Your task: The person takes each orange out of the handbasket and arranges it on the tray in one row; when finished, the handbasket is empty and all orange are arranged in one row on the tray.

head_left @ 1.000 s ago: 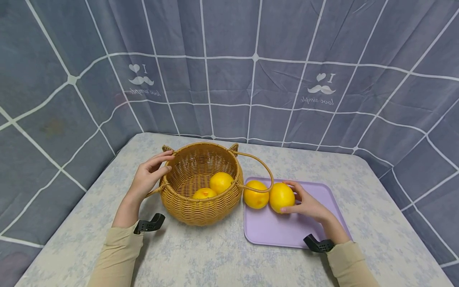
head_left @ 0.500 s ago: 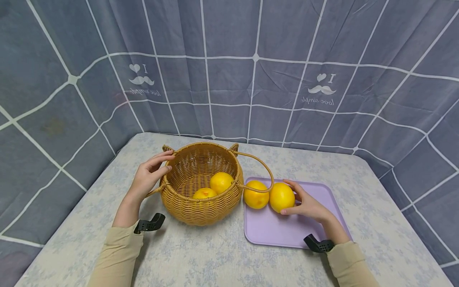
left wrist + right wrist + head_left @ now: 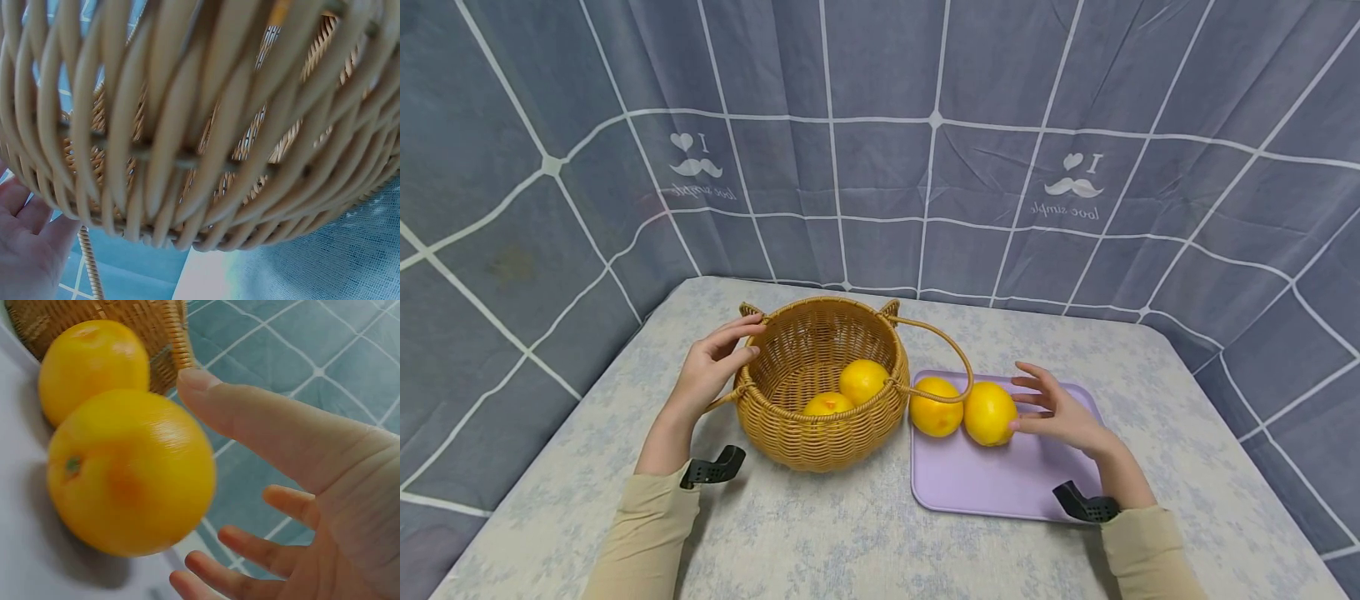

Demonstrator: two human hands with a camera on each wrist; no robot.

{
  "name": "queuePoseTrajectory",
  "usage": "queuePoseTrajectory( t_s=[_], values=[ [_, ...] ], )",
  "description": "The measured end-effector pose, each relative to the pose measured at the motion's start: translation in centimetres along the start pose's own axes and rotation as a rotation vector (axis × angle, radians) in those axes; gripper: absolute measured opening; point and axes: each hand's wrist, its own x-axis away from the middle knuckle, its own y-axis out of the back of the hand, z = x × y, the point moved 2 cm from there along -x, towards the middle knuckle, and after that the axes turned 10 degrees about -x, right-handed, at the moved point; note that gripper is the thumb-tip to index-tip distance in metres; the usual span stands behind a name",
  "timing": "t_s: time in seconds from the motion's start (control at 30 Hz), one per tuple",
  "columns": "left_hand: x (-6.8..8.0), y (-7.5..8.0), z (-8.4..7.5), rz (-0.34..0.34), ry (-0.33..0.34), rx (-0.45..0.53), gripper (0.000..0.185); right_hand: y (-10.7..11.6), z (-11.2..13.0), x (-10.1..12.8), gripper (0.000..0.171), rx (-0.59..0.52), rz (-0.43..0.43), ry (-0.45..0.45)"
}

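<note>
On the far left, the left hand (image 3: 711, 367) has not moved over the last second: its fingers lie loosely against the rim and outer weave of the basket (image 3: 775, 433), steadying it rather than clasping it. The left wrist view shows little beyond the wicker wall (image 3: 206, 125) close up and the palm (image 3: 25, 244) beside it. The basket sits on the bench (image 3: 850, 533), its thin handle (image 3: 951, 350) folded down to the right, and two oranges lie inside it, one (image 3: 828, 404) nearer the front and one (image 3: 862, 379) just behind.

Further right is the purple tray (image 3: 992, 487), touching or nearly touching the basket's side. Two more oranges rest on it side by side: the left one (image 3: 935, 406) close under the handle, the right one (image 3: 989, 412) touching it.

The change is at the right hand (image 3: 1060, 412). A second ago it cupped the right orange, fingers wrapped round the fruit; now the fingers are spread and straight, with only the thumb tip at the orange's side. The right wrist view shows as much: open palm (image 3: 350, 506) and a gap between fingers and fruit (image 3: 128, 472). I'd judge this orange has just been let go and left on the tray, or the hand is resetting for a fresh grip; I can't tell which.
</note>
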Motion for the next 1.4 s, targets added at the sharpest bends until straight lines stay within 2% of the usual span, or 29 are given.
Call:
queuePoseTrajectory(
  t_s=[0.23,0.53,0.83,1.03,1.4],
  values=[
    [-0.1,0.1,-0.1,0.000,0.000,-0.017,0.035,0.4,2.3,-0.3,0.079,0.016,-0.017,0.046],
    [-0.1,0.0,0.0,0.003,0.000,-0.011,0.035,-0.6,7.5,-3.1,0.075,-0.012,0.116,0.165],
    [0.1,0.1,0.2,-0.008,0.000,0.003,0.035,-2.9,12.0,-6.9,0.066,0.013,0.242,0.169],
    [0.1,0.1,0.1,-0.009,0.004,-0.001,0.034,-5.0,13.9,-9.2,0.062,0.010,0.354,0.186],
    [0.0,0.0,0.1,-0.004,-0.002,0.003,0.034,-8.9,16.7,-13.0,0.060,-0.007,0.529,0.102]
  ],
)
